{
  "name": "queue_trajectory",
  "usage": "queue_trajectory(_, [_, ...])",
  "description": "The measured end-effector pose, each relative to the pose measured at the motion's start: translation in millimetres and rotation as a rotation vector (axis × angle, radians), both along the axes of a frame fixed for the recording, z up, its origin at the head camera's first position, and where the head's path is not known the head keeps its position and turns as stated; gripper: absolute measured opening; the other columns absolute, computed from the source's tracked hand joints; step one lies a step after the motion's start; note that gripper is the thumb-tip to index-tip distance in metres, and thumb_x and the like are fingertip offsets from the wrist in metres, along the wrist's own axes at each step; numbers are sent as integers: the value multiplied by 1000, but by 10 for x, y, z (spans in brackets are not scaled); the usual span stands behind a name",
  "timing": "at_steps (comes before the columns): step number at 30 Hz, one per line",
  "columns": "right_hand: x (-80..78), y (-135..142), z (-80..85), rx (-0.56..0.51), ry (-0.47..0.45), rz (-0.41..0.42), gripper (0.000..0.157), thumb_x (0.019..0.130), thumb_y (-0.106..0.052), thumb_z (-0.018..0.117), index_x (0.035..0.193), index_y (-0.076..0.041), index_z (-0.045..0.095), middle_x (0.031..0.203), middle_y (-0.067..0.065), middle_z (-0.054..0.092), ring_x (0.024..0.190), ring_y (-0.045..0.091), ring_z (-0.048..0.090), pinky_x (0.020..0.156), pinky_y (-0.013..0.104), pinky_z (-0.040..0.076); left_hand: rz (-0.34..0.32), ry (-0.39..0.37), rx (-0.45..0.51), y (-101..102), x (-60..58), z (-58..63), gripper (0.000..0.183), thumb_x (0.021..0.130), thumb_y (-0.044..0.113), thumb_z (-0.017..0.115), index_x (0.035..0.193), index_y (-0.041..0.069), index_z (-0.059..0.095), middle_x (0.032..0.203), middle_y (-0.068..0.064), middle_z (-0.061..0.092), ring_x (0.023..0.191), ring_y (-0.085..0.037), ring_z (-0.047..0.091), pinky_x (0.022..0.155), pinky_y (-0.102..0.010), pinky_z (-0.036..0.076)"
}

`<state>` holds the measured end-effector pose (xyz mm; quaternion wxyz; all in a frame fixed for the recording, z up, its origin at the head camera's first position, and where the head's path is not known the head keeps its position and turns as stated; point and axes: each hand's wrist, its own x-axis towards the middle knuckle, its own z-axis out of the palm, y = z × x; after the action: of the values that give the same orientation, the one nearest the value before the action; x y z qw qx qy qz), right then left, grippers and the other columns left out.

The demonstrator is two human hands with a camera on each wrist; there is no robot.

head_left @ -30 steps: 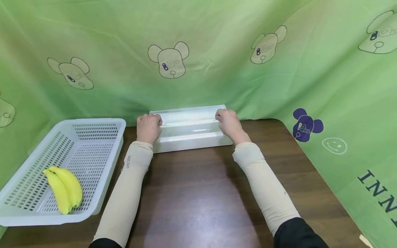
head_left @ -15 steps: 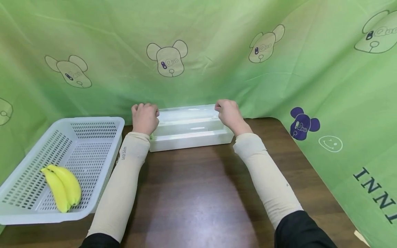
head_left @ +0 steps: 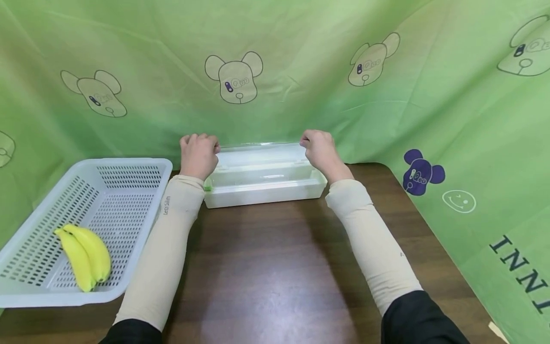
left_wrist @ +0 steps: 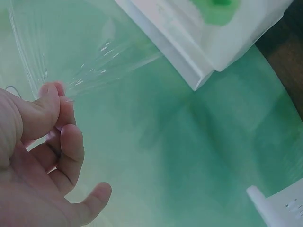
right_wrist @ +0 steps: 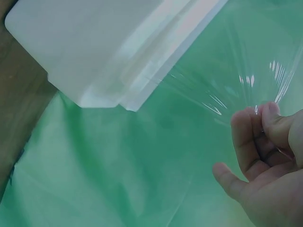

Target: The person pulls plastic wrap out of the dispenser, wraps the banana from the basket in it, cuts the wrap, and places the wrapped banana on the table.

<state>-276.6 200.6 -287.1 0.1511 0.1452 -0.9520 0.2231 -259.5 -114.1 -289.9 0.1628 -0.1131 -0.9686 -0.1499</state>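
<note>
Clear plastic wrap [left_wrist: 97,59] stretches from a long white dispenser box [head_left: 266,193], which stands on the table against the green cloth. My left hand [head_left: 199,156] pinches one corner of the wrap between thumb and fingertips, beyond the box's far left end. At the other end, my right hand [head_left: 321,152] pinches the opposite corner in the same way. Creases fan out through the wrap [right_wrist: 241,80] from each pinch. A green piece [left_wrist: 221,10] shows on the box's left end. The box's lid stands raised at its back.
A pale perforated plastic basket [head_left: 165,203] sits on the left of the brown table [head_left: 266,267]. Yellow bananas [head_left: 88,255] lie in it. The green printed cloth [head_left: 296,114] hangs close behind the box and along the right side.
Both hands have moved away from me, from over the box to its far edge, drawing the plastic wrap out between them. The box has stayed in roughly the same place.
</note>
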Motion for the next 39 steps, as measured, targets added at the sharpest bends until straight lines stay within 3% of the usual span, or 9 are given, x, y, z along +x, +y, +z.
queue_trajectory(11, [-16, -6, 148, 27, 46, -1, 11, 100, -2, 60, 99, 4, 69, 100, 21, 71, 99, 41, 63, 95, 50, 45, -8, -17, 8, -24, -19, 163, 8, 96, 7, 64, 101, 6, 70, 103, -12, 68, 98, -33, 56, 111, -57, 26])
queue_trajectory(15, [-18, -5, 211, 9, 41, -3, 9, 99, 0, 61, 98, 4, 68, 100, 21, 70, 100, 42, 62, 97, 50, 44, -26, -5, 36, -17, -27, 217, 9, 96, 5, 64, 102, 3, 71, 102, -15, 69, 96, -35, 60, 97, -54, 41])
queue_trajectory(18, [-19, -13, 254, -3, 26, -8, 8, 98, 0, 61, 99, 3, 69, 101, 20, 70, 101, 40, 62, 98, 49, 44, -42, 14, 53, -20, -40, 258, 10, 95, 2, 63, 101, 1, 71, 100, -16, 68, 94, -36, 62, 86, -51, 45])
queue_trajectory(24, [-36, -23, 314, 4, -3, -20, 9, 99, -2, 61, 101, 2, 68, 103, 19, 70, 103, 39, 61, 98, 49, 43, -42, 14, 36, -21, -59, 316, 9, 95, 2, 63, 101, 1, 71, 98, -16, 68, 93, -35, 62, 85, -50, 45])
queue_trajectory(32, [-93, -33, 395, 11, 47, -13, 9, 99, -3, 62, 101, 2, 69, 102, 18, 71, 99, 39, 62, 95, 48, 46, -29, 9, 9, -44, -100, 408, 12, 96, 2, 63, 106, 1, 70, 102, -16, 68, 96, -36, 62, 88, -51, 45])
queue_trajectory(39, [-131, -60, 498, 4, 24, -20, 11, 101, -2, 59, 103, 4, 68, 104, 19, 69, 99, 37, 60, 96, 47, 46, -24, 27, 9, -62, -113, 500, 11, 96, 1, 62, 105, 1, 69, 102, -16, 67, 95, -35, 61, 88, -51, 45])
